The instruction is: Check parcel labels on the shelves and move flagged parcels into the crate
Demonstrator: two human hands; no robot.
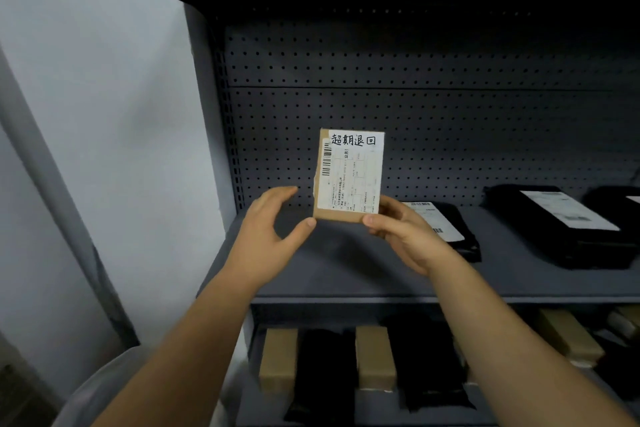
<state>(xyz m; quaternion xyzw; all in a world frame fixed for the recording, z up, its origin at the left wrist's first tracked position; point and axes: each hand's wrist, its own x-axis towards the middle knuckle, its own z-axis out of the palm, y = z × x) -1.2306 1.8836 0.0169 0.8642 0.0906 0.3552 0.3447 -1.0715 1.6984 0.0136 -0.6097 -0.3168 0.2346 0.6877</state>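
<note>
1. The right hand holds a small brown cardboard parcel upright above the upper shelf, in front of the perforated back wall. Its grip pinches the lower right corner of the parcel between thumb and fingers.
2. The left hand is beside the lower left corner. Its grip is spread, the fingers loosely curved and holding nothing. The thumb tip is at the corner (whether it really touches cannot be told).
3. A white label covers most of the parcel's front, with a barcode at its left edge and large handwritten characters on top.
4. The upper shelf carries flat black parcels with white labels: one just behind the right hand, another further right, and a third cut by the picture edge.
5. The lower shelf holds brown boxes and black parcels in turn, side by side.
</note>
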